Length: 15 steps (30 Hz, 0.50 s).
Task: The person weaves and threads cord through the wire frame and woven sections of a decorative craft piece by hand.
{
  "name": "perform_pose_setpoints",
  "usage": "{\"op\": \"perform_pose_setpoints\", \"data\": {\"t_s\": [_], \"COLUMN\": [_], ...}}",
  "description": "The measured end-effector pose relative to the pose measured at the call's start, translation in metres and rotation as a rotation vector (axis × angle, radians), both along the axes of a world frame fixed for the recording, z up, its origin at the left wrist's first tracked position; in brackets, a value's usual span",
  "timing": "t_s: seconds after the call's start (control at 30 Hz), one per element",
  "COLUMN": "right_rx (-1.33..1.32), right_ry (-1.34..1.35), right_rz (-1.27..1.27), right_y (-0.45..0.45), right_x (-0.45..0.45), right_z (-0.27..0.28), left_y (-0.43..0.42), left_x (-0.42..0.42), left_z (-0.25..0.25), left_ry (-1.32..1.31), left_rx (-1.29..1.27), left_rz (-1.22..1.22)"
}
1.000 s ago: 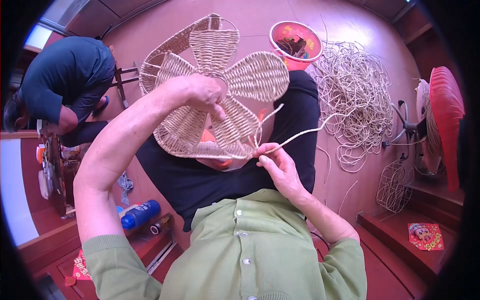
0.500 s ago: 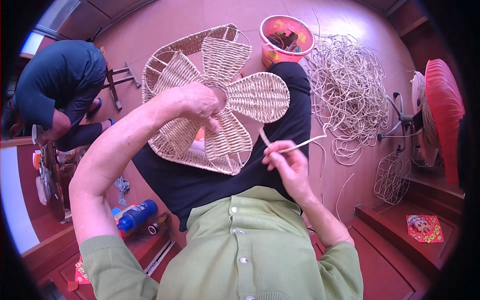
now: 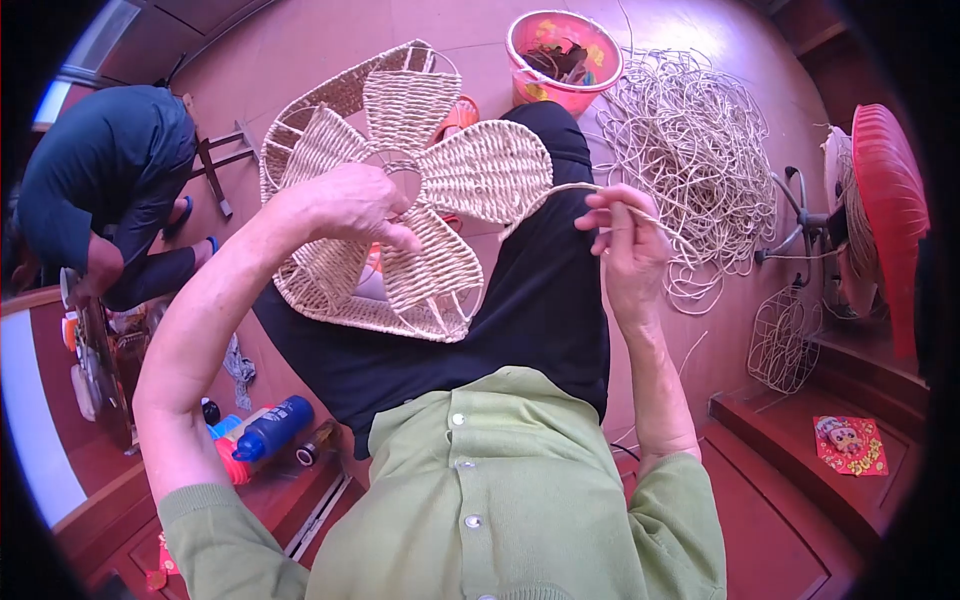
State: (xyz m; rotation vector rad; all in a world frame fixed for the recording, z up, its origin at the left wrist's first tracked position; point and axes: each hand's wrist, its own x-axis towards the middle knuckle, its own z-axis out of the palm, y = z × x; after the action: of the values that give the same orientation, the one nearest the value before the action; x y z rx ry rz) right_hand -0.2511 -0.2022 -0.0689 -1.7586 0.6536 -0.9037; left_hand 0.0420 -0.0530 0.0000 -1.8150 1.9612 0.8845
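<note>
A pale woven basket point(image 3: 487, 172) with flower-like petals and a ring at its centre rests on my lap. My left hand point(image 3: 360, 207) grips it beside the ring, thumb on the lower petal and the other fingers partly hidden behind the weave. From the right petal a pale cord point(image 3: 572, 187) runs across to my right hand point(image 3: 632, 245), which is raised over the right knee and closed on it. The cord trails on past my fingers toward the floor pile. A short cord end hangs under that petal's tip.
A large tangle of cord point(image 3: 690, 150) covers the floor at right, beside a pink bucket point(image 3: 590, 98) holding dark scraps. Farther right stand a red plastic seat point(image 3: 885, 220) and a wire basket point(image 3: 783, 345). Another person point(image 3: 105, 180) bends over at left. A blue bottle point(image 3: 275, 428) lies lower left.
My right hand has moved right and up, drawing the cord out from the petal's edge. The basket and my left hand have shifted slightly left.
</note>
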Motion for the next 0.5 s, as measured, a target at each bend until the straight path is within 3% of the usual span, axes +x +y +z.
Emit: {"op": "perform_pose_setpoints", "data": {"t_s": [0.07, 0.1, 0.13, 0.2, 0.3, 0.37, 0.5], "right_rx": [0.425, 0.423, 0.433, 0.653, 0.877, 0.918, 0.969], "right_ry": [-0.231, -0.208, -0.209, -0.072, -0.083, -0.074, -0.336], "right_rz": [-0.020, 0.004, 0.002, 0.212, 0.346, 0.388, 0.189], "right_y": [0.004, 0.008, 0.020, 0.052, 0.085, 0.089, 0.067], "right_x": [-0.014, -0.021, -0.027, -0.031, -0.025, -0.021, -0.034], "right_z": [0.002, -0.001, 0.000, 0.006, 0.005, 0.002, 0.002], "left_y": [0.003, 0.010, 0.009, -0.008, -0.019, -0.023, -0.026], "left_x": [-0.011, -0.015, -0.024, -0.050, -0.082, -0.095, -0.111], "left_z": [0.009, -0.007, -0.017, -0.033, -0.044, -0.047, -0.052], "left_ry": [-0.052, -0.072, -0.073, 0.088, 0.188, 0.104, -0.037], "left_rx": [-0.197, -0.645, -0.635, -1.217, -1.162, -1.167, -1.172], "left_rz": [0.110, 0.036, 0.034, 0.187, 0.305, 0.321, 0.326]}}
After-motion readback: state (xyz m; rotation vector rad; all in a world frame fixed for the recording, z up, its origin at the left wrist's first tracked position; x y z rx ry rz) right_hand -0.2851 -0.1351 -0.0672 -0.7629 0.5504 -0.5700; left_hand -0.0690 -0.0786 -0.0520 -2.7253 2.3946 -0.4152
